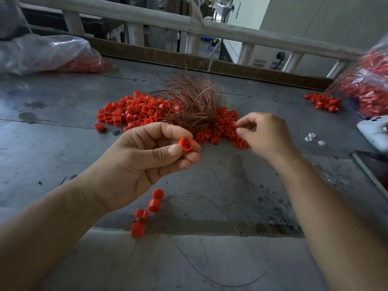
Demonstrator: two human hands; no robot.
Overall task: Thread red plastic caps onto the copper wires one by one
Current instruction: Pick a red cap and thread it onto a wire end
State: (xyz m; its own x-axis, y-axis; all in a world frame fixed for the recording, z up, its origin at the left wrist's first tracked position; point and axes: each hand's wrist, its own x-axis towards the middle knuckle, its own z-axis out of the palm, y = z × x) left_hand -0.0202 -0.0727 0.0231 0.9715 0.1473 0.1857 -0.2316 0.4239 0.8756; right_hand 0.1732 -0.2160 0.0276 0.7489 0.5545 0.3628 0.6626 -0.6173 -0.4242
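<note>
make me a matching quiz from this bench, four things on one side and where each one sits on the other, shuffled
1 copper wire bundle
2 clear bag
3 row of four caps
4 single cap

a pinched in the left hand
b far left of the table
c middle of the table, amid loose caps
d near edge, below the left wrist

Pairs: 1-c, 2-b, 3-d, 4-a
</note>
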